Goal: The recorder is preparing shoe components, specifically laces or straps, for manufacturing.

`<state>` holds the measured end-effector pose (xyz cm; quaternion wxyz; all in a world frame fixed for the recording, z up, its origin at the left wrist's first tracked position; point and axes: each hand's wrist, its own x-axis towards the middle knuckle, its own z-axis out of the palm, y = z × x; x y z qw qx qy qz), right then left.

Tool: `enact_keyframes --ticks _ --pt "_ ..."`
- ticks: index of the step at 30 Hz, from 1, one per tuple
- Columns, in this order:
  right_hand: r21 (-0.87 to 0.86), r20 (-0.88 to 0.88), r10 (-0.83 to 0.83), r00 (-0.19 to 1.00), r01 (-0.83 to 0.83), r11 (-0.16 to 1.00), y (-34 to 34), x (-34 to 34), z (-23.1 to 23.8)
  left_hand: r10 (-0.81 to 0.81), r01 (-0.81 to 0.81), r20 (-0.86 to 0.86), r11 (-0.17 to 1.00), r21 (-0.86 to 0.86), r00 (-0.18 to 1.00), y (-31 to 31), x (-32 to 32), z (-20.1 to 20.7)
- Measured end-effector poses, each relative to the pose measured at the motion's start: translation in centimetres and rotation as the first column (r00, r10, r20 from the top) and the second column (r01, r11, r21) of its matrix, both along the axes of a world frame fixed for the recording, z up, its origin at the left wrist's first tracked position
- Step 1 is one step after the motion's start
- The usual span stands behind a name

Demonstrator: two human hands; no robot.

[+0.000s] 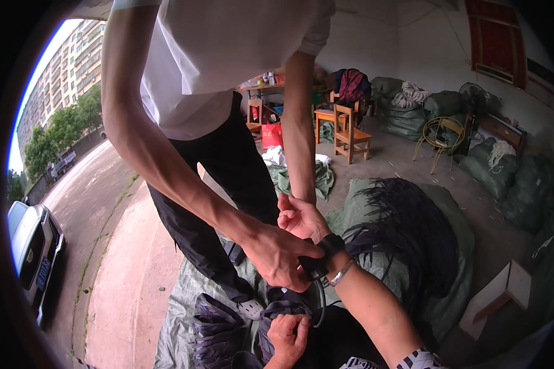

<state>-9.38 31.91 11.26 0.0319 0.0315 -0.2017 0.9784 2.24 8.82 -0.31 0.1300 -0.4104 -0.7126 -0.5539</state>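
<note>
My right hand [308, 222] is held out palm up with its fingers loosely curled, nothing visible in it. Around that wrist sit a silver bracelet [343, 272] and a black strap [332, 244] with a black device [314, 267] and a cable [322, 304]. A person in a white shirt [209, 55] bends over it, one hand [280, 255] on the device; their other hand is hidden behind mine. Low in front of me, my left hand [287, 337] is closed against a dark bundle [269, 320]; what its fingers hold is hidden.
Dark strips [218, 332] lie on a green-grey sheet [178, 326] at left. A large heap of dark strands [412, 240] spreads at right, near a wooden stand [498, 298]. Wooden chairs [351, 136] and stuffed sacks [406, 120] stand behind. A car [34, 252] is outside left.
</note>
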Motion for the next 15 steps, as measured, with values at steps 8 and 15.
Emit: enact_keyframes --ticks 8,15 --pt "0.116 0.024 -0.071 0.997 0.068 0.991 -1.4 0.6 0.4 0.0 0.0 0.013 1.0 -0.005 1.0 -0.1 0.0 0.1" --pt "0.109 0.107 -0.118 0.987 0.106 0.988 -2.0 1.8 1.1 0.006 -0.005 -0.016 0.999 0.04 1.0 0.2 -0.1 -0.4"
